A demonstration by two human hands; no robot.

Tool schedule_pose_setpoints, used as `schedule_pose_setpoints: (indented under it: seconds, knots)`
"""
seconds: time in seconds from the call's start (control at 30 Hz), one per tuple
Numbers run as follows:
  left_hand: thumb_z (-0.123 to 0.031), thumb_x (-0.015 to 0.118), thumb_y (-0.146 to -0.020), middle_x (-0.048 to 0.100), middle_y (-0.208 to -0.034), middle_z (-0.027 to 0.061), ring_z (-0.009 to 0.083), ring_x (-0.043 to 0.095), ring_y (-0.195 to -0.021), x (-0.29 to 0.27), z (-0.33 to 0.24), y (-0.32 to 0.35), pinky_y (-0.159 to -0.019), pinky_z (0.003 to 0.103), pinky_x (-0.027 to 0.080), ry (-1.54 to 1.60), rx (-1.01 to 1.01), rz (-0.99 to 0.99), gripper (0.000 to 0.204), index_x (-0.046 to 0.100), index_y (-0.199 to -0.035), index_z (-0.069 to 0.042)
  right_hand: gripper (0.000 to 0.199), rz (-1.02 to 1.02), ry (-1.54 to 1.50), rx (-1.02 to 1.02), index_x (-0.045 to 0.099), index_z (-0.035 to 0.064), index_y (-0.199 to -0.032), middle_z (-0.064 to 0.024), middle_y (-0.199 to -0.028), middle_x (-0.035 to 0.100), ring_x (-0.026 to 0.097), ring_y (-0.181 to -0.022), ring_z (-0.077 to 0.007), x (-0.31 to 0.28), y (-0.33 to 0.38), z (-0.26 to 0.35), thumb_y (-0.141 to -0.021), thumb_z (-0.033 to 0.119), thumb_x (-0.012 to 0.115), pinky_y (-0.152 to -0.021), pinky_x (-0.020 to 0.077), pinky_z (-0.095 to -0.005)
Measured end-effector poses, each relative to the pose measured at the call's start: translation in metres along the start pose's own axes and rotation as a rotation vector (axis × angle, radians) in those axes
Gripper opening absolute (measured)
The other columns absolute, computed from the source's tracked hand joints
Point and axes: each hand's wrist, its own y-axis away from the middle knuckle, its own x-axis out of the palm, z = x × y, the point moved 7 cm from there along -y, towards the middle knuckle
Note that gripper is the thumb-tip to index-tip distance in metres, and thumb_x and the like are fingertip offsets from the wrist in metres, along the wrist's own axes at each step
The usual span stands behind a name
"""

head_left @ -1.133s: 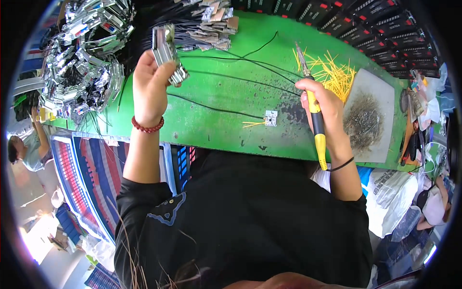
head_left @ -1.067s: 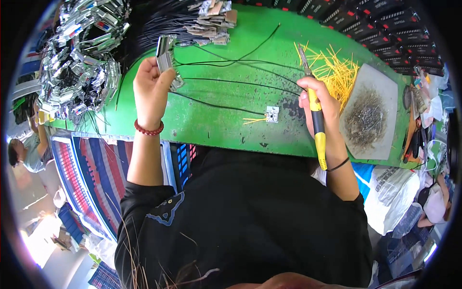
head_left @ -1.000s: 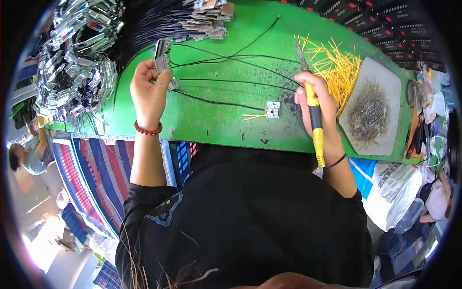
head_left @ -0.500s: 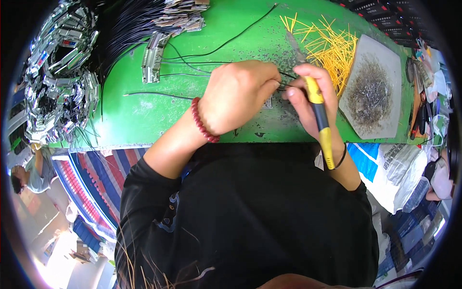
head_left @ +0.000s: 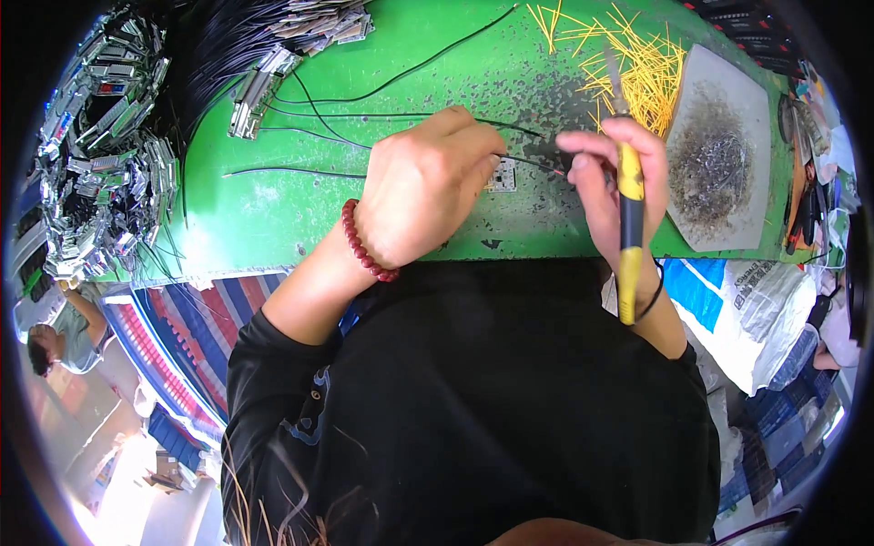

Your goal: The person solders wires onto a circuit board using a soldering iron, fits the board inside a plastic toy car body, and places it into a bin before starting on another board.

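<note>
My left hand (head_left: 428, 182), with a red bead bracelet at its wrist, is closed in a pinch on a black wire (head_left: 530, 163). The wire's reddish end points toward my right hand. Just under the left fingertips, partly hidden, lies a small pale circuit board (head_left: 503, 176). In my right hand (head_left: 605, 187) is a yellow-and-black soldering iron (head_left: 630, 218), its grey tip aimed away from me over the yellow strips. The right thumb and index finger stand apart from the wire. Other black wires (head_left: 364, 116) run left across the green table (head_left: 300, 214) from near my left hand.
A loose pile of thin yellow strips (head_left: 651, 77) lies beyond my right hand. Right of it is a grey slab (head_left: 760, 136) with dark residue. Several metal parts (head_left: 118, 173) are heaped at the left, and one metal piece (head_left: 259, 96) sits near bundled black cables (head_left: 218, 55).
My right hand has drawn away to the right from the left fingers, taking the soldering iron along. My left hand has shifted slightly left, and more of the circuit board shows.
</note>
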Motion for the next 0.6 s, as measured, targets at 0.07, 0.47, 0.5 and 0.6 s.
schedule_pose_setpoints:
  seconds: [0.07, 0.47, 0.5, 0.6]
  knots:
    - [-0.009, 0.066, -0.08, 0.06, -0.077, 0.0073, 0.0295, 0.062, -0.069, 0.0, 0.003, 0.004, -0.059, 0.039, 0.051, -0.035, -0.028, -0.037, 0.005, 0.065, -0.084, -0.009, 0.044, 0.118, 0.061, 0.011, 0.049, 0.004, -0.118, -0.0086, -0.091, 0.07, 0.059, -0.069, -0.0034, 0.008, 0.004, 0.008, -0.08, -0.008, 0.065, -0.058, 0.0422, -0.0176]
    - [-0.008, 0.068, -0.076, 0.062, -0.076, 0.0084, 0.0283, 0.062, -0.07, 0.012, -0.002, 0.01, -0.059, 0.037, 0.051, 0.121, -0.064, -0.117, 0.006, 0.063, -0.078, -0.006, 0.044, 0.027, -0.078, 0.071, 0.048, 0.0031, -0.119, -0.0088, -0.085, 0.068, 0.066, -0.077, -0.0112, 0.015, 0.014, -0.002, -0.081, -0.008, 0.067, -0.063, 0.0529, -0.0229]
    - [-0.008, 0.068, -0.076, 0.062, -0.076, 0.0084, 0.0283, 0.062, -0.07, 0.012, -0.002, 0.011, -0.059, 0.037, 0.051, 0.123, -0.065, -0.115, 0.006, 0.063, -0.078, -0.006, 0.044, 0.026, -0.077, 0.073, 0.048, 0.0031, -0.119, -0.0088, -0.085, 0.068, 0.066, -0.077, -0.0112, 0.015, 0.015, -0.003, -0.081, -0.008, 0.067, -0.063, 0.0529, -0.0229]
    - [-0.001, 0.069, -0.077, 0.061, -0.073, 0.01, 0.0243, 0.059, -0.064, 0.011, -0.003, 0.011, -0.056, 0.031, 0.047, 0.156, -0.042, -0.107, 0.007, 0.063, -0.08, 0.0, 0.042, 0.077, 0.031, -0.029, 0.05, 0.0035, -0.118, -0.0099, -0.089, 0.069, 0.068, -0.082, -0.0134, 0.015, 0.015, 0.005, -0.081, -0.007, 0.068, -0.063, 0.0539, -0.0219]
